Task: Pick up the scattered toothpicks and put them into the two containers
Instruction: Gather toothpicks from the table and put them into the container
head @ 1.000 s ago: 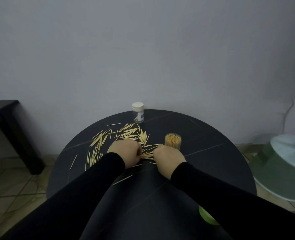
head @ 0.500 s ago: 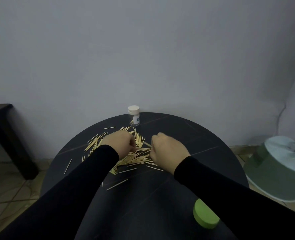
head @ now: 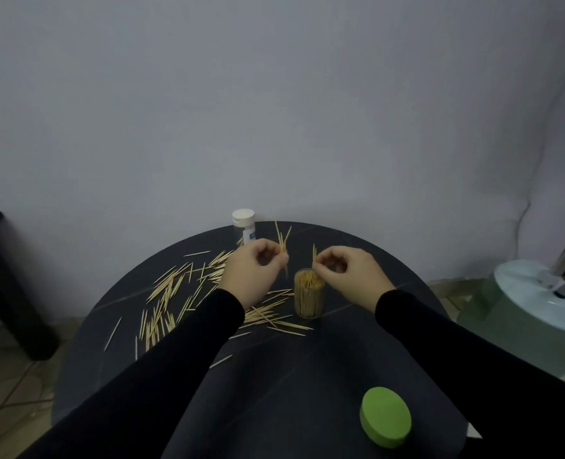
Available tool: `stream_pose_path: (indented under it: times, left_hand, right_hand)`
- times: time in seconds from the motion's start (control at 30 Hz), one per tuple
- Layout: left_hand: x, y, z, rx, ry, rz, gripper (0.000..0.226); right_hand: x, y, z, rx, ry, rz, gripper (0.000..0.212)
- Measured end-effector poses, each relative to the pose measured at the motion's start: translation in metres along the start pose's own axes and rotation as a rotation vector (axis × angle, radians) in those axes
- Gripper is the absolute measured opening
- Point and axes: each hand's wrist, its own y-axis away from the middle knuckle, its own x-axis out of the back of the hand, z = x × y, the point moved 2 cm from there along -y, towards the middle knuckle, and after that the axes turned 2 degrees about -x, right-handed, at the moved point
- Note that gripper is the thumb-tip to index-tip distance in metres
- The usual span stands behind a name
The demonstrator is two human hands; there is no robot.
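Both hands lifted off round black table (head: 307,376) since earlier | left hand (head: 253,271) pinches upright wooden toothpick bunch (head: 282,241) | right hand (head: 350,271) pinches toothpick (head: 314,255), tip-up, over clear open container (head: 308,298) | second, white-capped container (head: 244,225) behind; dozens flat left.

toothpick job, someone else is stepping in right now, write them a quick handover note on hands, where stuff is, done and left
Left hand: raised above the table, pinching a small bunch of toothpicks.
Right hand: pinching a few toothpicks just over the open clear container.
Containers: the clear one stands mid-table, already packed nearly full. The white-capped container stands at the far edge, cap on.
Green lid: lying near the front right edge of the round black table.
Left to do: drop in both pinched bunches, then gather the scattered toothpicks, many still lying left of and in front of the clear container.
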Motion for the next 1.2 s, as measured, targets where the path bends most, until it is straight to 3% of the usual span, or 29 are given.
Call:
stream_pose_path:
  times: [0.13, 0.3, 0.43, 0.63, 0.8, 0.97, 1.07, 1.2]
  left_hand:
    - [-0.017, 0.002, 0.003, 0.090, 0.234, -0.058, 0.009]
    - [-0.029, 0.002, -0.003, 0.188, 0.277, -0.127, 0.007]
    - [-0.028, 0.001, -0.002, 0.155, 0.109, -0.152, 0.009]
    - [-0.013, -0.005, 0.003, 0.074, -0.104, -0.175, 0.015]
    - [-0.003, -0.005, 0.010, -0.062, -0.349, -0.120, 0.021]
    - [-0.001, -0.004, 0.021, -0.345, -0.909, -0.087, 0.026]
    - [-0.006, -0.003, 0.023, -0.346, -1.111, -0.118, 0.022]
    - [-0.005, -0.003, 0.024, -0.267, -1.176, -0.136, 0.022]
  right_hand:
    - [-0.004, -0.002, 0.007, -0.012, 0.011, -0.048, 0.008]
    - [-0.004, -0.007, 0.013, 0.005, 0.077, -0.079, 0.010]
    - [0.000, -0.008, 0.018, -0.002, 0.008, -0.110, 0.019]
    - [-0.002, -0.007, 0.020, -0.010, 0.041, -0.263, 0.064]
    - [-0.008, -0.008, 0.020, -0.003, 0.093, -0.292, 0.082]
    - [-0.013, -0.009, 0.023, -0.048, 0.096, -0.284, 0.068]
    - [-0.013, -0.008, 0.023, -0.064, 0.116, -0.274, 0.062]
    - [-0.014, -0.007, 0.022, -0.079, 0.136, -0.261, 0.062]
